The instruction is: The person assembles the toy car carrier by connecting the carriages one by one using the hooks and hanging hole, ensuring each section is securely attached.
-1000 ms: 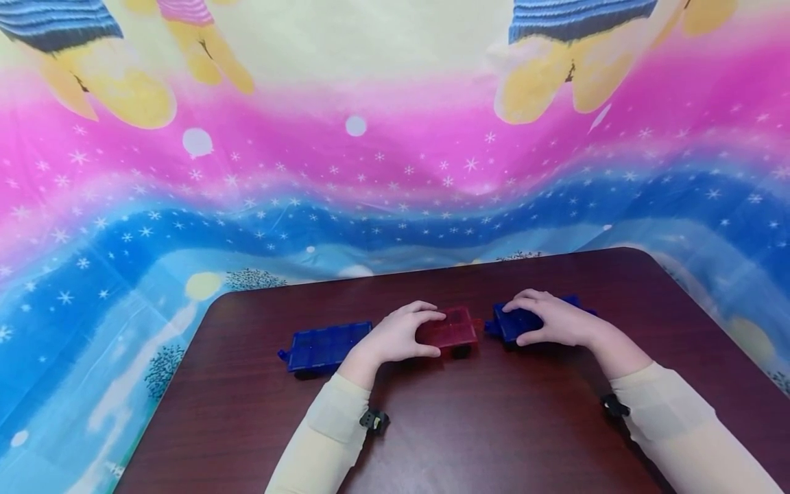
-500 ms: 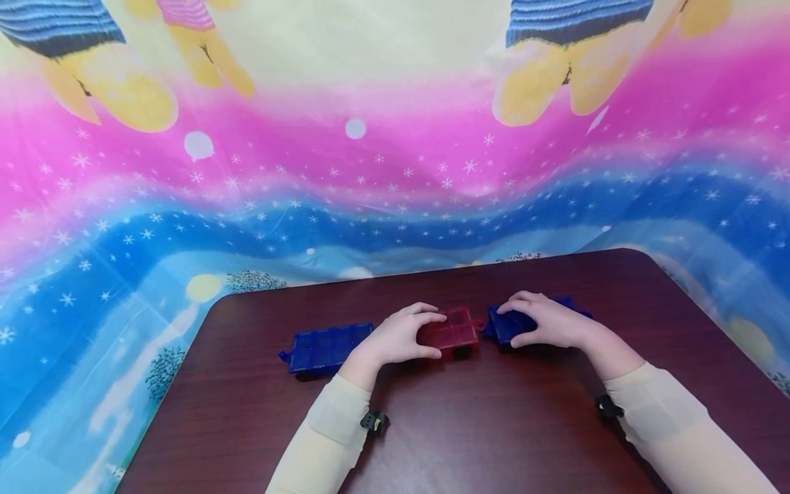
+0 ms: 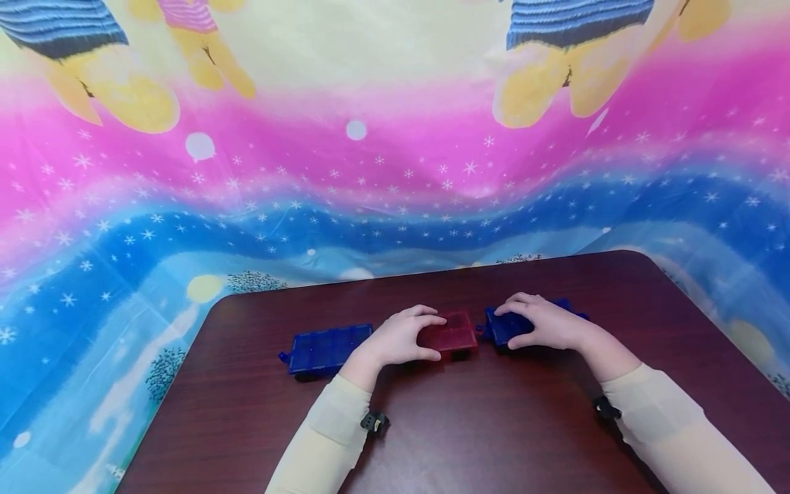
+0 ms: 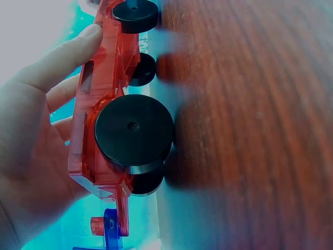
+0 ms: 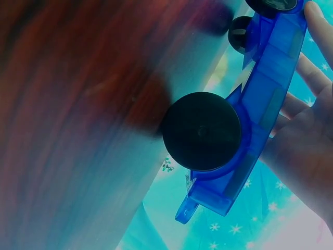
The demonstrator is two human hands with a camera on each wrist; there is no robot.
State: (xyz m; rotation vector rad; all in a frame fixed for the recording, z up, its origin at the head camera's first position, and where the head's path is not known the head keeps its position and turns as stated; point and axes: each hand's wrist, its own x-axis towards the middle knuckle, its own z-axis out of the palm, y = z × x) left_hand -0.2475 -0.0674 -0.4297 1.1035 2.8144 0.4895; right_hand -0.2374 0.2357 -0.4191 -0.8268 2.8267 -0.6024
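Note:
My left hand (image 3: 398,337) grips a translucent red toy train car (image 3: 455,331) across its sides, thumb on the near side. Black wheels (image 4: 134,133) show under it in the left wrist view. At its left end a blue coupling ring (image 4: 110,229) sits around a red peg. That ring's side leads to a blue car (image 3: 330,348) standing on the table. My right hand (image 3: 546,326) holds another blue car (image 3: 509,326) by its sides. Its left hitch lies close to the red car's right end; whether they are linked I cannot tell.
The cars stand in a row near the far edge of a dark brown wooden table (image 3: 469,425). Behind it hangs a colourful cloth (image 3: 395,233) with snowflakes. Each wrist wears a small black camera (image 3: 374,422).
My right hand has slid the blue car a little to the left, narrowing the gap to the red car. My left hand keeps its grip in nearly the same place.

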